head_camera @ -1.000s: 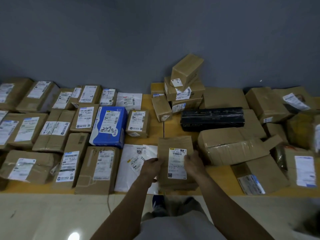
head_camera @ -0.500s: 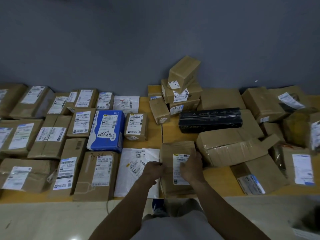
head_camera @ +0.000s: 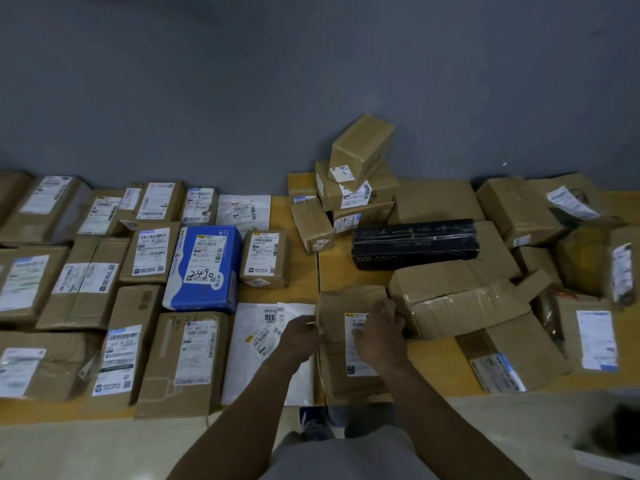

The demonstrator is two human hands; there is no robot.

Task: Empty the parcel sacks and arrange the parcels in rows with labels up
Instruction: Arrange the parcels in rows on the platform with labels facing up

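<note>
The wooden table (head_camera: 302, 268) runs along the grey wall and is crowded from its left end to its right. Across the left half, cardboard parcels lie flat in rows from the back edge to the front edge, white labels facing up. The right half holds a loose heap, and the biggest piece there is a crumpled, taped carton (head_camera: 457, 299) near the middle of the table. A blue box (head_camera: 204, 268) with a number written on its label sits in the middle row of the left half. A long black box (head_camera: 415, 242) lies across the heap behind the carton. At the back edge a small stack of boxes (head_camera: 356, 188) leans, the top one tilted. A white mailer (head_camera: 270, 344) lies flat at the front edge.

Just right of the mailer, touching it, the brown parcel (head_camera: 346, 368) lies at the front edge, label up. My right hand (head_camera: 381, 336) lies across that label, fingers bent over the parcel's far right side. My left hand (head_camera: 299, 337) grips its left edge, fingers curled in.
</note>
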